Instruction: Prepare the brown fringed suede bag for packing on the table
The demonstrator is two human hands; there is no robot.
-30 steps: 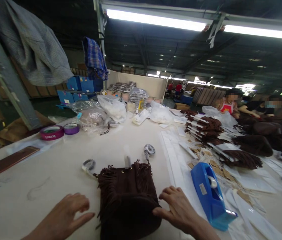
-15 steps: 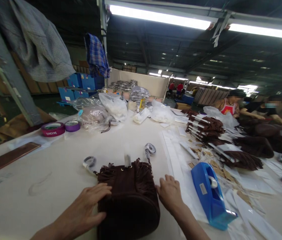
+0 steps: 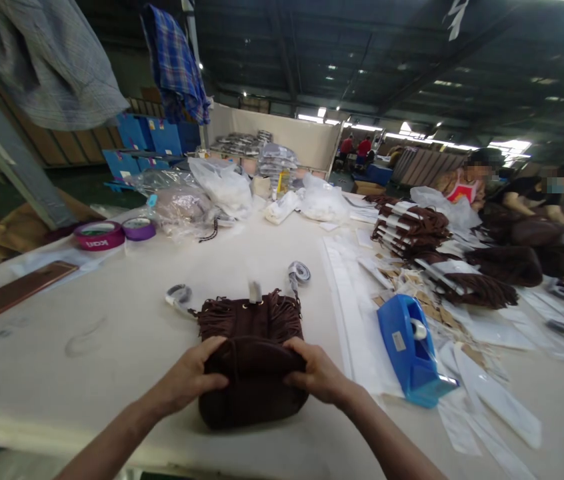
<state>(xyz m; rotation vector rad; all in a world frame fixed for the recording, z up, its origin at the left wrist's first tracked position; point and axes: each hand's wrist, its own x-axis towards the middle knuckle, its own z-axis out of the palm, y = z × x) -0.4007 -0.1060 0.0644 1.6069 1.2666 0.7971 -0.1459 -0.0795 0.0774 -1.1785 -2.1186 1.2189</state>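
A dark brown fringed bag [image 3: 252, 373] lies on the table in front of me, its base turned toward me. My left hand [image 3: 195, 373] grips its left side, with the thumb and a finger on the near end. On the opposite side my right hand [image 3: 315, 370] holds it the same way. Small metal eyelets and a whitish tag [image 3: 255, 292] show at the bag's far edge. Wrapped coiled straps extend from both far corners, a left coil [image 3: 179, 295] and a right coil [image 3: 299, 272].
To the right stands a blue tape dispenser [image 3: 407, 350] beside white sheets. Behind it are stacked brown fringed pieces [image 3: 409, 230]. Tape rolls [image 3: 98, 235] and a phone [image 3: 22, 287] lie left. Plastic bags [image 3: 222, 190] sit at the back. Two people [image 3: 467, 183] work at far right.
Both hands have closed onto the bag's sides, where before they lay looser against it. The bag's near end has changed shape and its base is tipped. My view has shifted downward.
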